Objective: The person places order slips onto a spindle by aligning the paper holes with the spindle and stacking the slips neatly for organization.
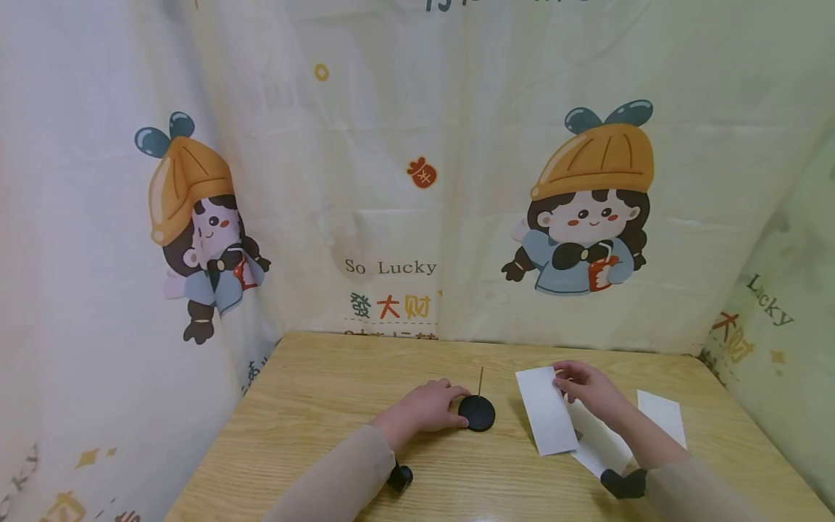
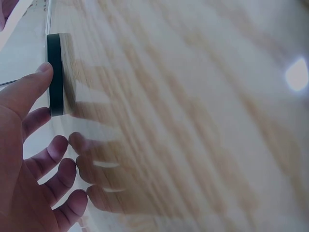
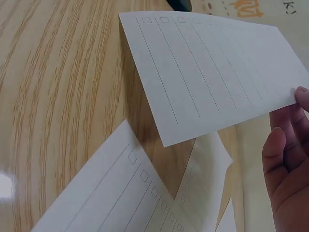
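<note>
A receipt spike [image 1: 478, 416] with a round black base and a thin upright rod stands on the wooden table. My left hand [image 1: 427, 406] holds the near-left rim of its base between thumb and forefinger. In the left wrist view the thumb presses the base's dark edge [image 2: 56, 79], while the other fingers are spread and bent. To the right of the spike, my right hand [image 1: 590, 388] pinches a white checklist slip [image 1: 546, 413] by one edge, raised above the table. Ruled lines and small boxes show on the slip [image 3: 203, 72] in the right wrist view.
Beneath the right forearm lie more paper slips [image 1: 603, 446], overlapping in the right wrist view; another slip [image 1: 664, 415] is farther right. Printed curtains [image 1: 391, 181] hang behind and beside the table [image 1: 313, 406]. Black devices [image 1: 624, 484] sit at both wrists.
</note>
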The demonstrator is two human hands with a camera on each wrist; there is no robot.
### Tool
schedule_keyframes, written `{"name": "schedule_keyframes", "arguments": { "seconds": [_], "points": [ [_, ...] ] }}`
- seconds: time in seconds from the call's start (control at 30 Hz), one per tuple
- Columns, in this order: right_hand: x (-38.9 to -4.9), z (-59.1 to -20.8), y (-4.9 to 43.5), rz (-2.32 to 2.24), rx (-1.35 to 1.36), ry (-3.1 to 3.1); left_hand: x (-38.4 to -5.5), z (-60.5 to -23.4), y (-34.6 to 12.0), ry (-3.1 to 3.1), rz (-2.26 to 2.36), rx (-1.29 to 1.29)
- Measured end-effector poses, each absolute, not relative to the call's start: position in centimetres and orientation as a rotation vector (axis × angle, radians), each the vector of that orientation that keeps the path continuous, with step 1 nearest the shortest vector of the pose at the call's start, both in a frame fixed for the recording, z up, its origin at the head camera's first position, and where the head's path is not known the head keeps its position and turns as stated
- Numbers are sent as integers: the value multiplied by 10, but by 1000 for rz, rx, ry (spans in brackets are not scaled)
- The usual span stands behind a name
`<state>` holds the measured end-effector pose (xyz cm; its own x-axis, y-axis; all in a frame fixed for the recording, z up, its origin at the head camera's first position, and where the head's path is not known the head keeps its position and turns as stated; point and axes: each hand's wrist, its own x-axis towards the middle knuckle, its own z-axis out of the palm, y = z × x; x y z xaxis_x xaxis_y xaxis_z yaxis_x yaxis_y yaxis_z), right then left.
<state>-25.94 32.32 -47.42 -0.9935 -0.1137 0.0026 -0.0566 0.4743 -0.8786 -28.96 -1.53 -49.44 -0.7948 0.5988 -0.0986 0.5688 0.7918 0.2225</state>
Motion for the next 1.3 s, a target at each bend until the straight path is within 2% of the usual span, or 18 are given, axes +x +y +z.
{"name": "schedule_keyframes", "arguments": {
  "seconds": [1.3],
  "points": [
    [-255,-445,279,-1749,-233,2539,-288,-493,-18,2814,307,926]
  ]
}}
